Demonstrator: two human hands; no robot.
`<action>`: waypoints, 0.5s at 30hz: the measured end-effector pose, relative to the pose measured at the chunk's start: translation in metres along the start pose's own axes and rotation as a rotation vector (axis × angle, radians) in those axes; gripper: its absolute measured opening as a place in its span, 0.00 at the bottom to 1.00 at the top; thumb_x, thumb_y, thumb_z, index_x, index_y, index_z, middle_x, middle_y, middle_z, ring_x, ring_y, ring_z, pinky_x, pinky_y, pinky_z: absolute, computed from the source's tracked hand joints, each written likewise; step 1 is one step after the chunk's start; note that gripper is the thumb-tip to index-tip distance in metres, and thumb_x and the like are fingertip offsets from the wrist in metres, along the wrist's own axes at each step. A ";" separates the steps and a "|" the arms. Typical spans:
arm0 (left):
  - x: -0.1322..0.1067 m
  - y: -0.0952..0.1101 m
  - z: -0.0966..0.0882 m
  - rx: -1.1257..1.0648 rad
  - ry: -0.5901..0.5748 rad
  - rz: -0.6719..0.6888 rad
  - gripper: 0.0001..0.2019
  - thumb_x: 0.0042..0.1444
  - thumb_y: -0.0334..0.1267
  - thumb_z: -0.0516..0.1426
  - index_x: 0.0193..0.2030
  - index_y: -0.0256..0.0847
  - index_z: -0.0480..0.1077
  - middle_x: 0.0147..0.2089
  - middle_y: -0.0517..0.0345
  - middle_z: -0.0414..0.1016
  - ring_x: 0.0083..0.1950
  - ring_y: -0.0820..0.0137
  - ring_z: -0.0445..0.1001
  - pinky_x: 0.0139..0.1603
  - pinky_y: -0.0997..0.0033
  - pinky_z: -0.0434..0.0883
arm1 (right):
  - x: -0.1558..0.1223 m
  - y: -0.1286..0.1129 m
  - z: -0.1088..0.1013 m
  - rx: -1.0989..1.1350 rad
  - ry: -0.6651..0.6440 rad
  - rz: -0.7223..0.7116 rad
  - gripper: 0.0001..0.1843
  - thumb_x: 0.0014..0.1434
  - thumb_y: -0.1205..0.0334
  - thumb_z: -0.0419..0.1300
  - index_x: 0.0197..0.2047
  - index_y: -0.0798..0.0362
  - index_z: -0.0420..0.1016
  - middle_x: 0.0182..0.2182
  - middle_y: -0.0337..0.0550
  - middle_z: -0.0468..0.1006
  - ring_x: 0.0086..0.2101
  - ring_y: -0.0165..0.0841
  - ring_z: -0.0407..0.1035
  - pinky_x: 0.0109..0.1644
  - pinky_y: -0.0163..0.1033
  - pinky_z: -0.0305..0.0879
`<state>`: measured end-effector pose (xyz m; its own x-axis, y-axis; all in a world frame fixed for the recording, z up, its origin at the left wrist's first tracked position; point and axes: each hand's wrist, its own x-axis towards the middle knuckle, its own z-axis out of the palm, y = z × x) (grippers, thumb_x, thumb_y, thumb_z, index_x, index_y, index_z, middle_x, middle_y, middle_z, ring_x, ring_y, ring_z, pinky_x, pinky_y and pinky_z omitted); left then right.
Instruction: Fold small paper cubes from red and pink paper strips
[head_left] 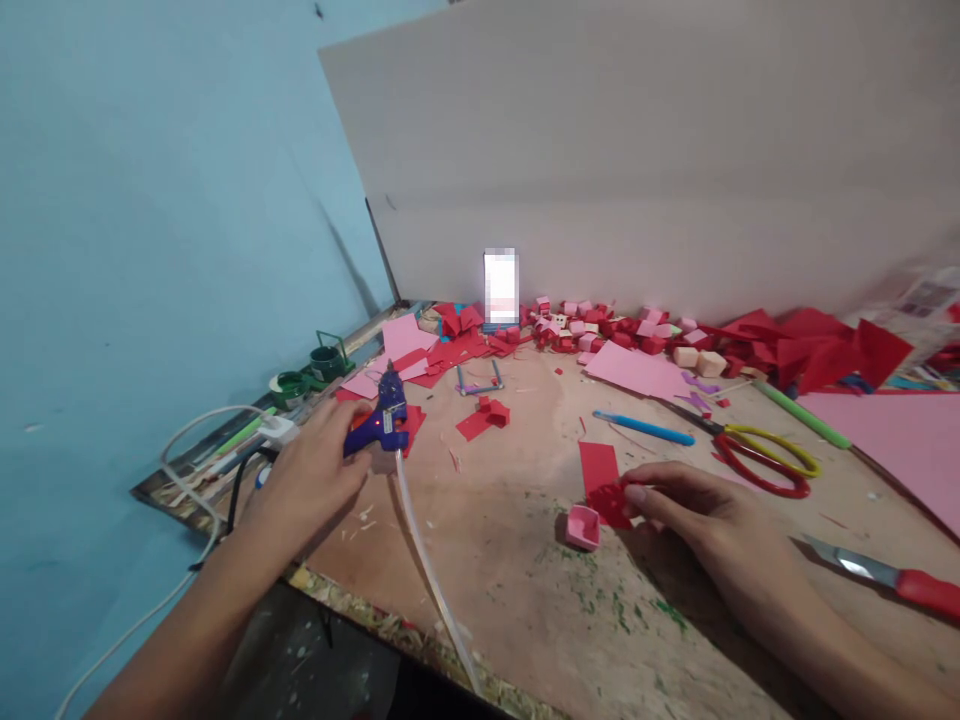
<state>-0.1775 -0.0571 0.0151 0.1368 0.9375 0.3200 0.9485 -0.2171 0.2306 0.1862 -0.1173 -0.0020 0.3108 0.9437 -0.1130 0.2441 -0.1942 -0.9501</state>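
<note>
My left hand [311,465] is closed around the handle of a blue glue gun [390,420] whose nozzle points away from me. From its rear a long clear glue stick [427,570] trails toward the table's front edge. My right hand [701,510] pinches the edge of a red paper piece [599,475] on the table; the fingertips partly hide that edge. Just left of these fingers sits a small open pink paper box [583,527]. Farther back lies a red paper piece with a small folded red shape [491,412] on it.
Scissors [765,460], a blue pen-like tool [645,428] and a red-handled knife [885,578] lie rightward. Small pink and red paper boxes [585,325] pile up before the pale board [637,150], near a lit phone [501,288]. A white cable [187,490] hangs at left.
</note>
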 end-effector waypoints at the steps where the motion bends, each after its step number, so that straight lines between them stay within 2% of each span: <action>1: 0.001 0.003 -0.003 -0.101 0.012 0.005 0.21 0.56 0.38 0.53 0.55 0.33 0.70 0.53 0.40 0.73 0.55 0.47 0.73 0.58 0.48 0.71 | 0.000 0.001 -0.001 0.003 0.007 0.002 0.20 0.36 0.44 0.71 0.28 0.51 0.85 0.27 0.46 0.84 0.27 0.38 0.72 0.32 0.39 0.68; 3: 0.001 0.010 -0.008 -0.347 -0.038 0.016 0.21 0.54 0.44 0.57 0.53 0.36 0.71 0.52 0.44 0.75 0.54 0.50 0.74 0.56 0.53 0.73 | 0.000 0.003 -0.001 0.020 0.014 -0.003 0.20 0.38 0.44 0.71 0.29 0.51 0.85 0.29 0.47 0.85 0.29 0.39 0.73 0.33 0.39 0.68; 6: -0.001 0.023 -0.010 -0.674 -0.178 0.035 0.23 0.52 0.47 0.65 0.52 0.39 0.73 0.53 0.49 0.76 0.55 0.54 0.74 0.55 0.62 0.74 | -0.002 0.007 0.000 0.096 0.000 -0.002 0.20 0.39 0.45 0.74 0.31 0.51 0.86 0.29 0.46 0.84 0.29 0.38 0.74 0.33 0.38 0.68; 10: 0.004 0.043 -0.012 -0.876 -0.287 0.106 0.20 0.55 0.44 0.66 0.52 0.39 0.75 0.55 0.50 0.76 0.54 0.58 0.75 0.54 0.68 0.73 | -0.006 0.011 0.007 0.404 -0.113 0.143 0.21 0.39 0.48 0.80 0.34 0.51 0.85 0.27 0.43 0.84 0.25 0.34 0.74 0.30 0.35 0.69; 13: 0.020 0.049 -0.015 -0.876 -0.269 0.151 0.21 0.54 0.43 0.66 0.53 0.38 0.75 0.51 0.50 0.77 0.49 0.61 0.76 0.49 0.70 0.73 | -0.008 0.012 0.011 0.588 -0.178 0.213 0.23 0.37 0.52 0.83 0.35 0.52 0.85 0.26 0.42 0.84 0.23 0.31 0.74 0.27 0.32 0.69; 15: 0.034 0.049 -0.018 -0.833 -0.169 0.128 0.20 0.51 0.45 0.67 0.49 0.38 0.74 0.43 0.54 0.77 0.41 0.65 0.74 0.41 0.72 0.71 | -0.008 0.013 0.010 0.624 -0.177 0.212 0.23 0.37 0.54 0.83 0.36 0.53 0.85 0.26 0.43 0.84 0.23 0.31 0.75 0.27 0.31 0.69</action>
<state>-0.1318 -0.0406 0.0534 0.3322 0.9056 0.2638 0.4124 -0.3910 0.8228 0.1773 -0.1247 -0.0169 0.1256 0.9423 -0.3103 -0.3977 -0.2387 -0.8859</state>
